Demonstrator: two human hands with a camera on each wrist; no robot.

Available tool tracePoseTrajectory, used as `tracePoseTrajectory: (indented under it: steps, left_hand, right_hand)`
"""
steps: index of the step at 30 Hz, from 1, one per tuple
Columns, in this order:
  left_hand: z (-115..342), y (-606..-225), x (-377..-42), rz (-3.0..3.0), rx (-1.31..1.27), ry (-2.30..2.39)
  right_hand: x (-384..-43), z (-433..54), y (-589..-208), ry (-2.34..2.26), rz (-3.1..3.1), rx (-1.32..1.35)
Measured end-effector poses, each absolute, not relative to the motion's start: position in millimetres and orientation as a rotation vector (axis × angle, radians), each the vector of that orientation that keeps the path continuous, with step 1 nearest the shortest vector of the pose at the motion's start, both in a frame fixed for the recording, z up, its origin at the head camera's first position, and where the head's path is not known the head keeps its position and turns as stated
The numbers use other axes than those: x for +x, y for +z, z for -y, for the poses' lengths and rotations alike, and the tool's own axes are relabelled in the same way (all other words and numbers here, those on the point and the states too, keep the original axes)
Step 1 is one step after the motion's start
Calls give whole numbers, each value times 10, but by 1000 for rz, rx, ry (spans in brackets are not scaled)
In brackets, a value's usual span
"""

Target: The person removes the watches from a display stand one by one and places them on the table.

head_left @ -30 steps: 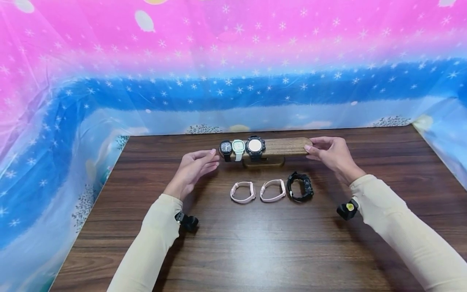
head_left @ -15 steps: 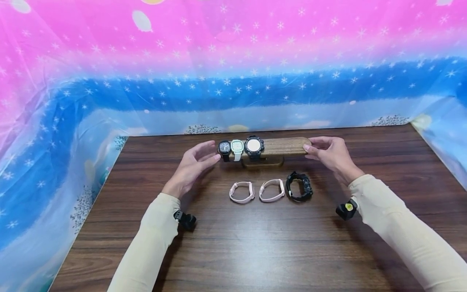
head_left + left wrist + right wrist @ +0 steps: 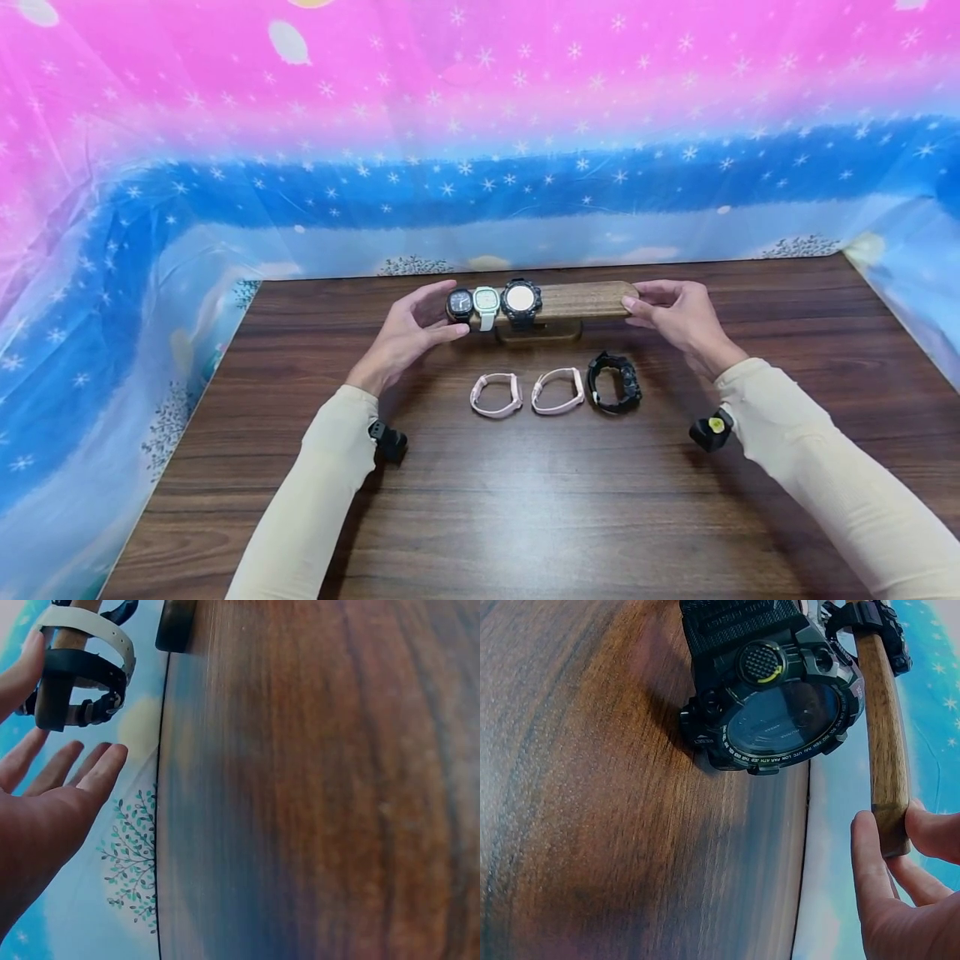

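Observation:
A wooden watch stand (image 3: 581, 302) bears three watches on its bar. At its left end is a black square-faced watch (image 3: 460, 303), beside it a mint-green watch (image 3: 487, 302), then a chunky black round watch (image 3: 520, 300). My left hand (image 3: 408, 333) is around the left end, its thumb at the black watch's lower edge. In the left wrist view its fingers (image 3: 101, 774) are spread and relaxed beyond the bar's tip. My right hand (image 3: 678, 321) pinches the bar's right end, thumb on one side and fingers on the other.
In front of the stand, two pale pink wristbands (image 3: 516, 392) (image 3: 578, 387) and a bulky black watch (image 3: 628, 383) stand on edge in a row on the brown wooden table (image 3: 525, 517). A pink and blue snowflake cloth (image 3: 480, 192) rises behind the table.
My left hand has moved right and closer around the stand's left end, its thumb passing below the black square-faced watch. The right hand keeps its grip on the other end.

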State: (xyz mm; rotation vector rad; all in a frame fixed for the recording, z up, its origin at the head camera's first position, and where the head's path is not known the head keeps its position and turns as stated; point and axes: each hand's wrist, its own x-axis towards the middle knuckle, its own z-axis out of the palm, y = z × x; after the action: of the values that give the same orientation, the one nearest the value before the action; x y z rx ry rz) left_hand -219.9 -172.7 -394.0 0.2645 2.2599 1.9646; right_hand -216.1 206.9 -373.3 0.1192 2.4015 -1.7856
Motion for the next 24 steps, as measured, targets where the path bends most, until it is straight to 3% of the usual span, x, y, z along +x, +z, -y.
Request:
tracePoseTrajectory:
  steps: [24]
  left_hand:
    - [1706, -3878, -2233, -2353, 274, 1862]
  right_hand:
    - [-2151, -2070, -3732, -1792, -2395, 119]
